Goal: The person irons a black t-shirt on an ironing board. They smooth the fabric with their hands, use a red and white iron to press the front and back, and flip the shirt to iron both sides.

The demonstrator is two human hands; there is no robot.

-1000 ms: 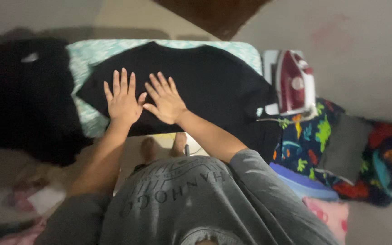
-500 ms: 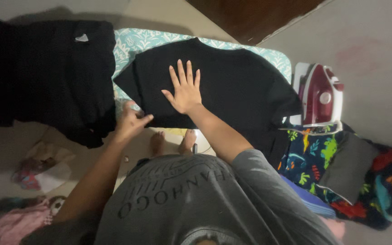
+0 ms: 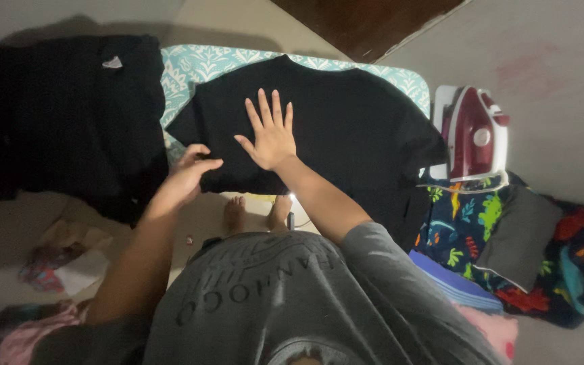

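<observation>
- Black shirt (image 3: 346,128) spread flat over the ironing board (image 3: 197,64), collar edge at the far side, near hem hanging just over the board's near edge.
- Right hand (image 3: 270,138) pressed flat on the shirt near its middle, fingers wide and fanned toward the far side, holding nothing.
- Left hand (image 3: 187,177) at the shirt's near left corner, fingers curled narrow and pinching the hem of the cloth there.
- Board cover teal with a white leaf pattern, showing only along the far edge and the left end beside the shirt's sleeve.
- Dark pile of clothes (image 3: 69,115) heaped at the left end of the board, touching the teal cover; small pale grey label (image 3: 111,63), roughly a slanted patch, sewn near its top edge.
- Red and white iron (image 3: 476,135) standing on its heel just beside the right end of the board, close to the shirt's right sleeve.
- Dark blue blanket (image 3: 508,236) with bright green, red and orange animal shapes lying below the iron; grey folded cloth (image 3: 518,233) resting on top of it.
- Bare feet (image 3: 258,211) on the floor under the board's near edge.
- Grey sweatshirt (image 3: 292,297) filling the lower middle, large pale lettering across the chest.
- Pink cloth (image 3: 21,338) and crumpled pale paper (image 3: 69,267) on the floor at lower left, well apart from the board.
</observation>
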